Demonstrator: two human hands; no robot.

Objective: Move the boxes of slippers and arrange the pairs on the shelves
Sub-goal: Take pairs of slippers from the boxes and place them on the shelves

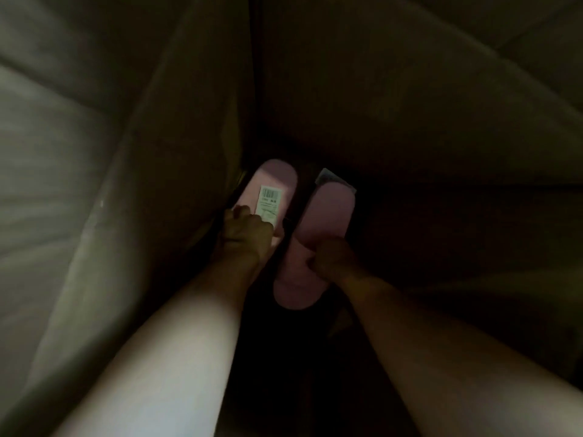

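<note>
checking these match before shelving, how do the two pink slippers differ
The left slipper bears a white barcode label; the right slipper shows none. The left slipper lies beside the box wall and reaches farther in; the right slipper sits nearer. Both are pink and rounded, gripped by the left hand and right hand.

1. Dim light is coming in from the left, leaving the right side in deep shadow.
2. A pale grey surface (34,159) is lying along the left edge, blurred, with faint seams crossing it; its kind is unclear.
</note>
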